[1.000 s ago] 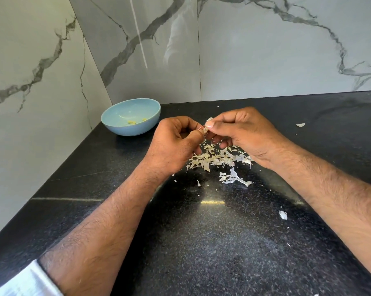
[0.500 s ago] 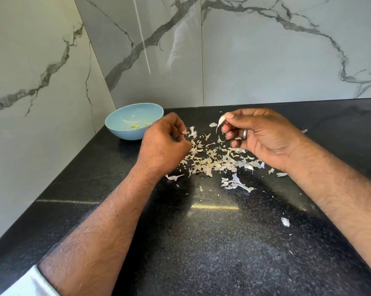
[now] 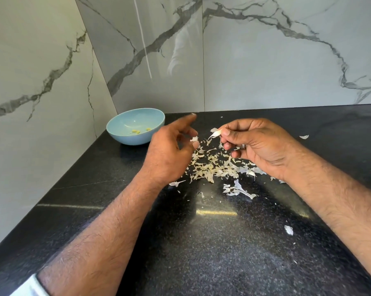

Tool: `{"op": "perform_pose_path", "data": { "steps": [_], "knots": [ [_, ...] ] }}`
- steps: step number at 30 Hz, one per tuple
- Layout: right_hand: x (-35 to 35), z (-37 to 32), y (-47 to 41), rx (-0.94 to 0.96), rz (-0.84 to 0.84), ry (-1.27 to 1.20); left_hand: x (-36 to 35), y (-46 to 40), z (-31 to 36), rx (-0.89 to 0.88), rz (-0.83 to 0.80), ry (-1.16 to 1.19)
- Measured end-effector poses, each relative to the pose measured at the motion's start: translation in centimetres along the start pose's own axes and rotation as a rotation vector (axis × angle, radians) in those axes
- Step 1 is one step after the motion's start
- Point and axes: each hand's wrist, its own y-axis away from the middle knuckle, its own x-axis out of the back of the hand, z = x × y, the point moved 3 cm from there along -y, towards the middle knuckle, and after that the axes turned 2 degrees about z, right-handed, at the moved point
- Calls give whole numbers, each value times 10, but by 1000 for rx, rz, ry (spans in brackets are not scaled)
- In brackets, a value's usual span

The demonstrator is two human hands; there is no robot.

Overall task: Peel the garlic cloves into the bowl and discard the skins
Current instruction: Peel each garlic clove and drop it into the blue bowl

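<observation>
My right hand pinches a small garlic clove with white skin between thumb and forefinger, above the heap of skins on the black counter. My left hand hovers just left of the heap with its fingers spread and loose; a scrap of skin sits at its fingertips. The light blue bowl stands in the back left corner with a few peeled cloves inside.
The black stone counter meets marble walls at the left and the back. Stray skin flakes lie at the right and nearer me. A larger shred lies in front of the heap.
The hands have parted. My left hand has opened and its fingers now stretch out, with a skin scrap coming away. My right hand still holds the clove.
</observation>
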Motion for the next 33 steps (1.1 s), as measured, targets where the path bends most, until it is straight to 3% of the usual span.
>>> {"op": "perform_pose_path", "data": {
  "steps": [5,14,21,33],
  "knots": [
    [-1,3,-1,-8,10,7,-6,6,10,-133,-25,16],
    [-6,6,-1,-28,-7,73,-6,6,13,-201,86,54],
    [-6,8,-2,-39,-63,80,-8,8,14,-219,85,22],
    [-9,3,-1,146,29,264,-18,8,14,-134,39,42]
  ]
}}
